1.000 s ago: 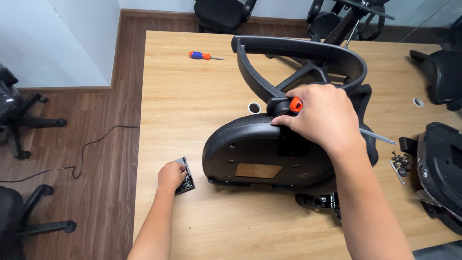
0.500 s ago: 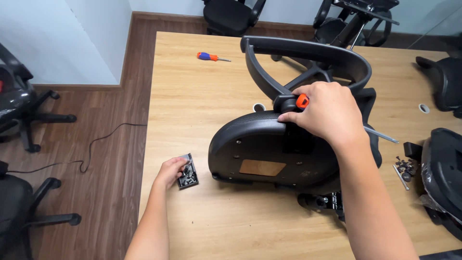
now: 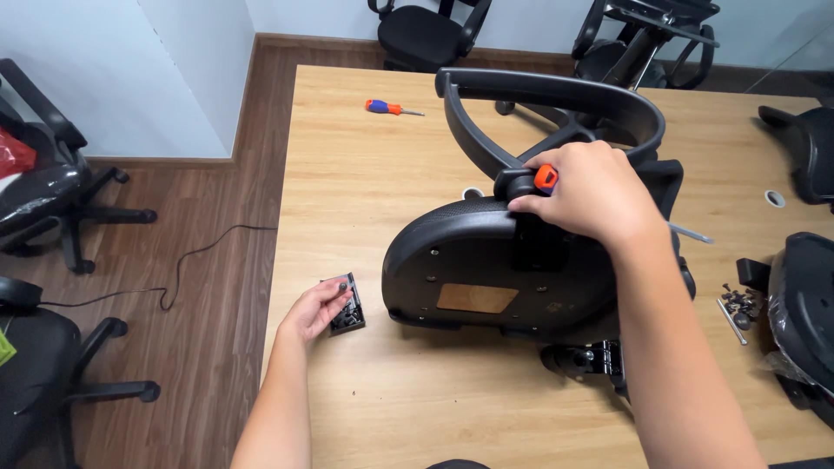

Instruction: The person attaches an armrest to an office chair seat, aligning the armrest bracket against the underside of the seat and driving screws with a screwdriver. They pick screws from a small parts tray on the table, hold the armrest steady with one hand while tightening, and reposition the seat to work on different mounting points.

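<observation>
While the left hand (image 3: 317, 308) is laid at the near left of the wooden table (image 3: 365, 191), its fingers are curled loosely over the edge of a small black tray (image 3: 347, 306) of screws; the tray is touched and lightly gripped at its left side, and whether it is lifted off the table cannot be told. Left of those fingers, beyond the table edge, a dark wooden floor (image 3: 208, 287) is seen, with a black cable (image 3: 195, 256) trailing across it and black office chairs (image 3: 43, 191) standing by the wall. Well beyond the fingers, towards the far edge of the table, an orange and blue screwdriver (image 3: 389, 108) is laid flat. Just right of the tray, the underside of a black chair seat (image 3: 486, 278) is propped on its edge on the table, with a brown panel (image 3: 476, 298) at its middle and a curved black armrest frame (image 3: 556, 91) rising behind it. At the top edge of the seat, the right hand (image 3: 599, 191) is clenched around a tool with an orange handle (image 3: 546, 178), of which only the orange end shows past the thumb and forefinger; the tip of the tool is hidden. Below that hand, a black metal mechanism (image 3: 591, 358) is seen under the seat. Farther right of those fingers, loose screws (image 3: 738, 300) are scattered on the table beside another black seat part (image 3: 804, 304).
</observation>
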